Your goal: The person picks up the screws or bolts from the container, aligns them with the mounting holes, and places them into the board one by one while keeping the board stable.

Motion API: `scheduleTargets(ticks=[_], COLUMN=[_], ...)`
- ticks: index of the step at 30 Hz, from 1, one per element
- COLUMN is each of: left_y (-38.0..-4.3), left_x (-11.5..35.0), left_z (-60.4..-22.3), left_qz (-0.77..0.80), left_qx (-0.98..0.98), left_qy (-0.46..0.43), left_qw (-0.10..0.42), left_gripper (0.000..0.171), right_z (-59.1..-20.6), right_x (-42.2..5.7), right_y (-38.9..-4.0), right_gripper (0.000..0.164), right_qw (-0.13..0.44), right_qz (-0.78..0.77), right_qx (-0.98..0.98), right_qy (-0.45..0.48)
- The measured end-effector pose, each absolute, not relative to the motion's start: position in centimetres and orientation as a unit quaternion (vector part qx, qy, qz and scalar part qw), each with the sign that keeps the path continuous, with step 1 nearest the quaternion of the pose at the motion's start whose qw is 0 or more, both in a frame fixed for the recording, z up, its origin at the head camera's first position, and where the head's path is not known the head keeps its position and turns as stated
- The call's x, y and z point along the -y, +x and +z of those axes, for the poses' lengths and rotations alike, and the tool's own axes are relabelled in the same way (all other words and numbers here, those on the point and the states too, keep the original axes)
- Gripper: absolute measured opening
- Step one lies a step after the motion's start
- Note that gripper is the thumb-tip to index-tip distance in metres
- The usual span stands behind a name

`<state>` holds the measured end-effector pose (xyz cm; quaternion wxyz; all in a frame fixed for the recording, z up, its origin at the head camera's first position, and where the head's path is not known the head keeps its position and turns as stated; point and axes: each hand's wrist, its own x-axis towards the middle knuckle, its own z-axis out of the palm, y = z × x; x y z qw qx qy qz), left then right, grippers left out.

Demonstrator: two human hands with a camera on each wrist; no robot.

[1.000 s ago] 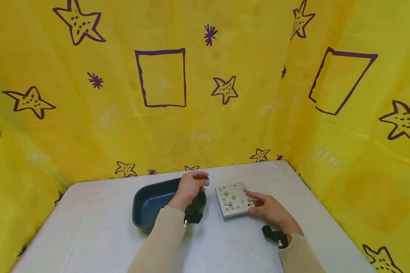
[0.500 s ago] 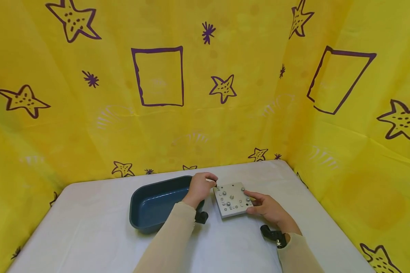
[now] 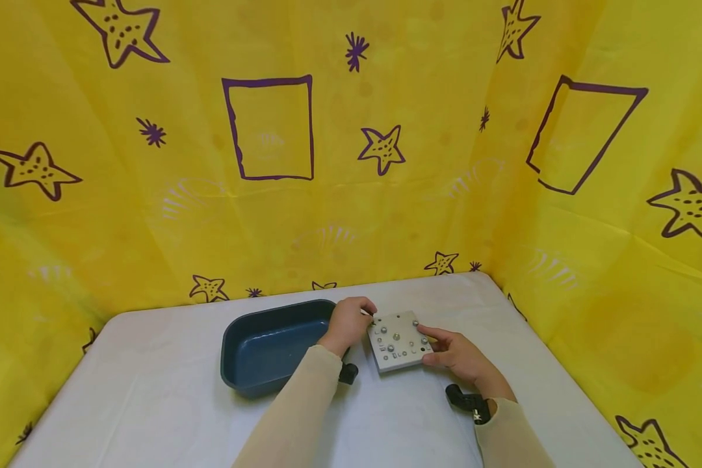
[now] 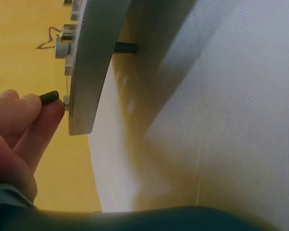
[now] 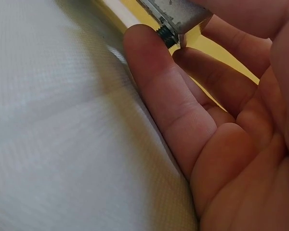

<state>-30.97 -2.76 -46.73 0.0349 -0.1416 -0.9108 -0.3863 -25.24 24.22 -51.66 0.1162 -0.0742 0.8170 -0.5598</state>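
A square metal plate (image 3: 406, 354) with several bolts and holes on its top is held a little above the white table. My right hand (image 3: 462, 359) grips its right edge, thumb on one face and fingers beneath, as the right wrist view shows. There, a black threaded bolt end (image 5: 166, 36) pokes out below the plate, close to a fingertip. At the plate's far left corner, my left hand (image 3: 349, 325) pinches a small black screw (image 4: 49, 97) between thumb and finger. Its threaded end points at the plate's top face; its head is hidden by the fingers.
A dark blue deep tray (image 3: 233, 377) stands left of the plate, partly behind my left forearm. Yellow cloth (image 3: 339, 208) with starfish drawings closes off the table (image 3: 169, 416) at the back and sides. Each wrist bears a black camera mount (image 3: 467, 402).
My left hand has moved right, from over the tray's right end to the plate's far left corner, bringing the screw there. The right hand keeps its grip on the plate almost unmoved.
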Motion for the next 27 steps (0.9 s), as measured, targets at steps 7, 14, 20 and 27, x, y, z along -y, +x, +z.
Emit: scheduleTargets(ticks=[7,14,20,27], left_y=[-30.8,-30.6,-30.3,-30.0], left_x=[2.5,2.4,2.7,2.9], left_z=[-46.7,-46.4,-46.2,-46.2], left_qz=[-0.371,-0.362,-0.362,-0.378], left_qx=[0.915,0.92,0.921,0.915], left_qy=[-0.15,-0.148,-0.144,-0.138], left_qw=[0.044,0.036,0.033,0.033], left_gripper=[0.016,0.015,0.014,0.014], right_z=[-51.6,-51.5,-51.5,-51.7], right_x=[-24.2,-24.1,-24.1,-24.2], right_y=[-25.1,-25.1,-25.2,-25.2], right_gripper=[0.07,0.069,0.069,0.069], right_qw=[0.116,0.115,0.117,0.115], right_qz=[-0.56,-0.56,-0.558,-0.548], right_qx=[-0.817,-0.818,-0.819,-0.827], right_qy=[-0.073,-0.067,-0.067,-0.06])
